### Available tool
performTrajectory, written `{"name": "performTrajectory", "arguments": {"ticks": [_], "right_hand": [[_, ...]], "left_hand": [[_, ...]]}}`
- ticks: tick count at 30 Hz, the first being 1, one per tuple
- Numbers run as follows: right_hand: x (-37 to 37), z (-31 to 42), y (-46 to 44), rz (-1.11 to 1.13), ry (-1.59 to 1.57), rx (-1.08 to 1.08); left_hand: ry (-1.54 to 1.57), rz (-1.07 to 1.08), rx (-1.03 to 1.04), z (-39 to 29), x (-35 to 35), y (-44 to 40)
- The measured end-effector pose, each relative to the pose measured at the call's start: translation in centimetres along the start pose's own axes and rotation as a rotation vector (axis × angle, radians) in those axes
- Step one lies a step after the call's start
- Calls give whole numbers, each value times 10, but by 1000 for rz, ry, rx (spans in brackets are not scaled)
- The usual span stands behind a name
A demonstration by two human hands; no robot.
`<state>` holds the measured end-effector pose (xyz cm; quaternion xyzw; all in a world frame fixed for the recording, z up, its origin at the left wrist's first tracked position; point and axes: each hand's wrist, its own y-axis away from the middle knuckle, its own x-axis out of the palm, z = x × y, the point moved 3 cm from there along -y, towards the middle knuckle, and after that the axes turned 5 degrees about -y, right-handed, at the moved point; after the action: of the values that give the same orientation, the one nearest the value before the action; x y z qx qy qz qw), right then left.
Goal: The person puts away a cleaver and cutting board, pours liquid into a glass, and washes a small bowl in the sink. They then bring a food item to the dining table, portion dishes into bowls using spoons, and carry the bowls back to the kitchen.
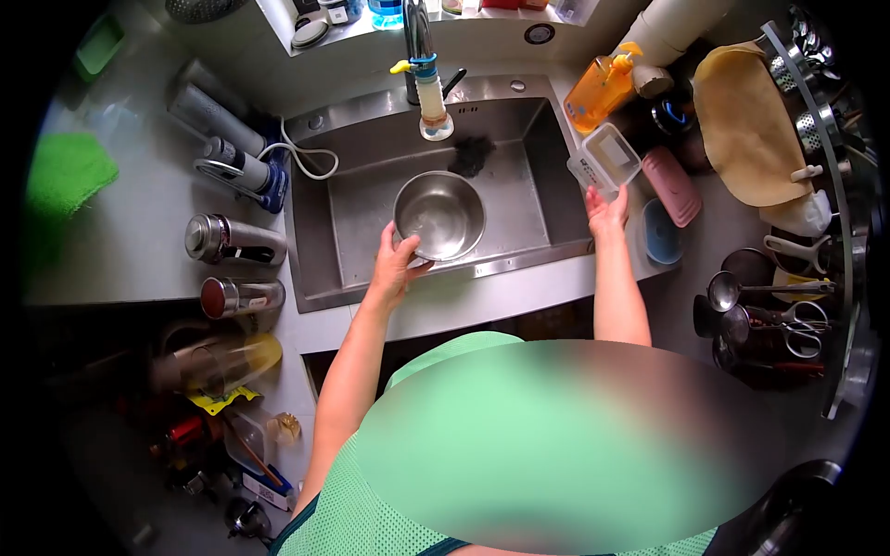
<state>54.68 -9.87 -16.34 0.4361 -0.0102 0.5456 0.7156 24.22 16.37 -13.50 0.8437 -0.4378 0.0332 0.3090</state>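
Note:
My left hand (396, 266) is closed on the near-left rim of a round stainless steel bowl (441, 218), thumb on the rim. The bowl is over the steel sink (371, 199), its inside facing up. Off the sink's right edge, my right hand (608, 215) has its fingers and thumb at the near end of a clear rectangular plastic container (612, 156), gripping it. A dark scrubbing pad (472, 155) lies on the sink floor beyond the bowl. Above the sink hangs the faucet (432, 97) with a clear filter nozzle.
Right of the sink stand an orange pump bottle (598, 93), a pink lid (671, 187) and a blue lid (662, 232). Farther right are a ladle (724, 291) and scissors (803, 326). Thermos flasks (235, 239) line the left counter, near a green cloth (69, 181).

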Motion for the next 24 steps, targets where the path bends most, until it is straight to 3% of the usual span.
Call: {"name": "performTrajectory", "arguments": {"ticks": [2, 4, 6, 8, 11, 16, 18, 20, 24], "right_hand": [[-18, -25, 4, 90, 51, 105], [-1, -64, 48, 332, 340, 84], [29, -95, 114, 567, 576, 313], [42, -120, 155, 805, 599, 439], [45, -125, 168, 941, 616, 398], [36, -109, 145, 929, 613, 422], [44, -116, 134, 933, 576, 324], [49, -132, 127, 892, 597, 294], [45, -142, 122, 881, 661, 401]], "left_hand": [[-17, 18, 38, -6, 1, -10], [57, -12, 70, -10, -4, -15], [88, 19, 51, -9, -9, -11], [150, 89, 12, -6, -11, -6], [231, 140, 5, 13, 0, -1], [93, 180, -8, 12, 33, 11], [86, 190, 10, 12, 30, 8], [142, -2, 46, 18, 13, 4], [80, -76, 71, 13, -23, 22]]}}
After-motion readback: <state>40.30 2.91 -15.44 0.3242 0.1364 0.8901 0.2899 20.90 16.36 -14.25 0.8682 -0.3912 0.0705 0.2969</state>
